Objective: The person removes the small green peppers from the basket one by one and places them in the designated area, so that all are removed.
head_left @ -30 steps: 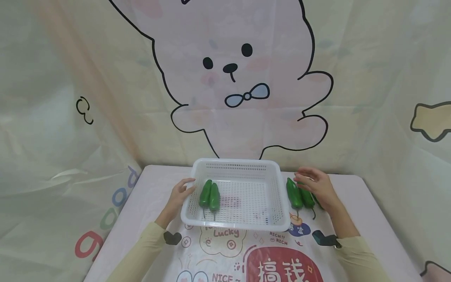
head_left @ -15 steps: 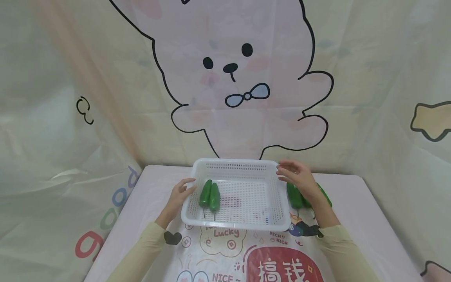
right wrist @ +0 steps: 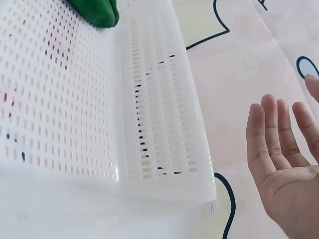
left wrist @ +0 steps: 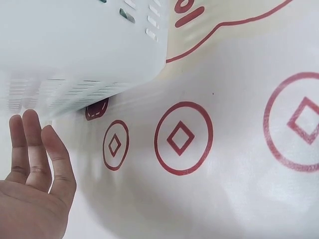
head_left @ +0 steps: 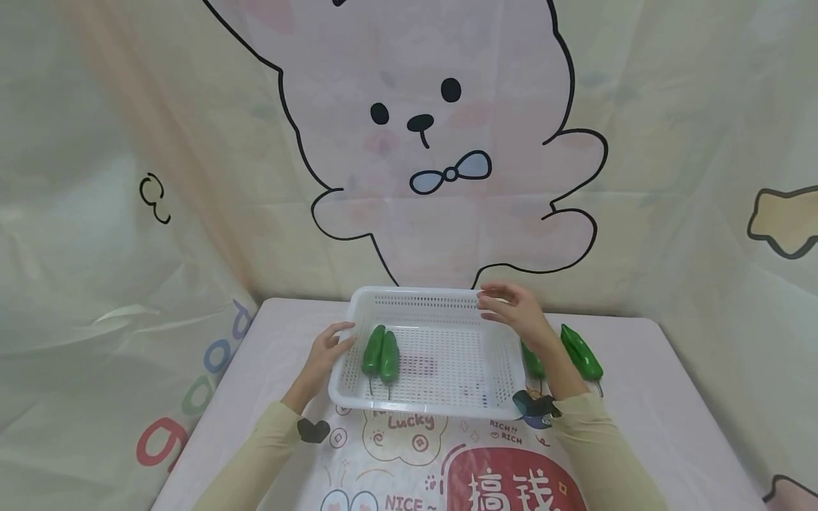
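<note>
Two green chili peppers (head_left: 380, 355) lie side by side in the left part of a white perforated plastic basket (head_left: 427, 407). My left hand (head_left: 322, 358) is at the basket's left side, fingertips by the rim; in the left wrist view its straight fingers (left wrist: 37, 154) are close to the outer wall. My right hand (head_left: 519, 312) is raised over the back right corner, palm inward, holding nothing. The right wrist view shows its fingers (right wrist: 271, 132) extended and apart. To the right of the basket, one green pepper (head_left: 532, 360) is partly hidden by the right forearm; another green pepper (head_left: 581, 353) lies beyond it.
A printed white cloth (head_left: 409, 468) covers the table under the basket. Curtains (head_left: 626, 234) with cartoon drawings rise behind the table and at both sides. The table's back edge runs close behind the basket.
My right hand has moved left from above the peppers at the right to the basket's back right corner, uncovering the outermost pepper. The left hand, the basket and its two peppers have stayed put.
</note>
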The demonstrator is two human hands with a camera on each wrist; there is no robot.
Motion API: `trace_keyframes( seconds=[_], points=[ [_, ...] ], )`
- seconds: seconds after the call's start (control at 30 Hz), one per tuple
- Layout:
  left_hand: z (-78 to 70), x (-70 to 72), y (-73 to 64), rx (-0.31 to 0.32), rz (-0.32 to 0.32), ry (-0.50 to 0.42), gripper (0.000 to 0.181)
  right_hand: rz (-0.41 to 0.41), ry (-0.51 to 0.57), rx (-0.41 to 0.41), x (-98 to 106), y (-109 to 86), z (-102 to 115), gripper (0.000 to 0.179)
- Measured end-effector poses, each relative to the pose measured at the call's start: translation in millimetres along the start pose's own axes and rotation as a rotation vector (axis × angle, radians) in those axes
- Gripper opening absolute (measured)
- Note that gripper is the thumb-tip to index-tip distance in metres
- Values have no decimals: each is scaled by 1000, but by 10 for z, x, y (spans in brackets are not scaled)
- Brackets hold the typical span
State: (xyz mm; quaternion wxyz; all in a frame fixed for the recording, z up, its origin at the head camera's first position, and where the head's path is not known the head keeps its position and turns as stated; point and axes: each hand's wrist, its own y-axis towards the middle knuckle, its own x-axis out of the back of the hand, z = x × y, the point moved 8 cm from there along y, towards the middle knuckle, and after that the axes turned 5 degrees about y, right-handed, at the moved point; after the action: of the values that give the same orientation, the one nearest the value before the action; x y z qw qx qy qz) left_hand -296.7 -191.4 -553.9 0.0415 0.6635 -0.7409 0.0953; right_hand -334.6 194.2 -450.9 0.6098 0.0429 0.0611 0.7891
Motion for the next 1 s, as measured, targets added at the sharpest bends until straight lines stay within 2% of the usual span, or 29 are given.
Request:
trace_keyframes(
  seconds=[0.3, 0.57, 1.0],
  points=[
    [31, 7, 19, -10, -14, 16, 48, 31, 55, -6, -148, 100, -16, 42],
    [49, 19, 12, 0, -27, 15, 45, 42, 8, -42, -270, 181, -99, 45],
    [61, 17, 19, 11, -35, 21, 47, 63, -3, -77, -500, 275, -255, 51]
  ],
)
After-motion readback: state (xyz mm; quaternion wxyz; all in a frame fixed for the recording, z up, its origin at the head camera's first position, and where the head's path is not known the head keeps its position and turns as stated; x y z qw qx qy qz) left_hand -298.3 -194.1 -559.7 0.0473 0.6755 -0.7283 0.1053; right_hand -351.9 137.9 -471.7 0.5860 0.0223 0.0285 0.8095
